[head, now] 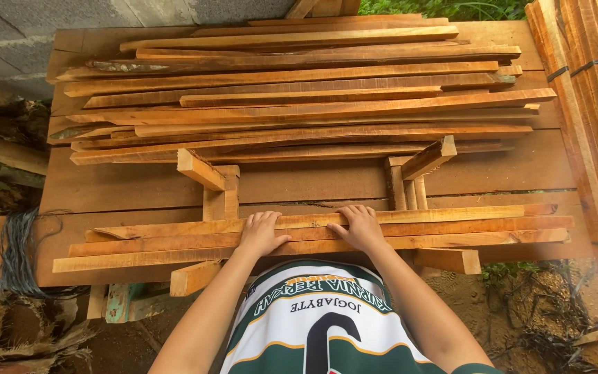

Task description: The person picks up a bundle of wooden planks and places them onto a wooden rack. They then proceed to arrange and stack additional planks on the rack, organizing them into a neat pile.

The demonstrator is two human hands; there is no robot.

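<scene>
My left hand (262, 232) and my right hand (360, 227) rest palm down, side by side, on a small bundle of long thin wooden slats (451, 232) lying crosswise at the near edge of a plank workbench (140, 187). Fingers curl over the far edge of the slats. The slats sit between two upright wooden jig brackets, the left bracket (212, 183) and the right bracket (417, 173). Behind them lies a large loose heap of similar slats (299, 97). My forearms and a white and green shirt fill the bottom of the view.
A stack of strapped planks (590, 104) leans along the right side. A bundle of dark wires (19, 253) hangs at the bench's left end. A grey block wall (36, 34) stands at the back left. Dirt ground and green plants surround the bench.
</scene>
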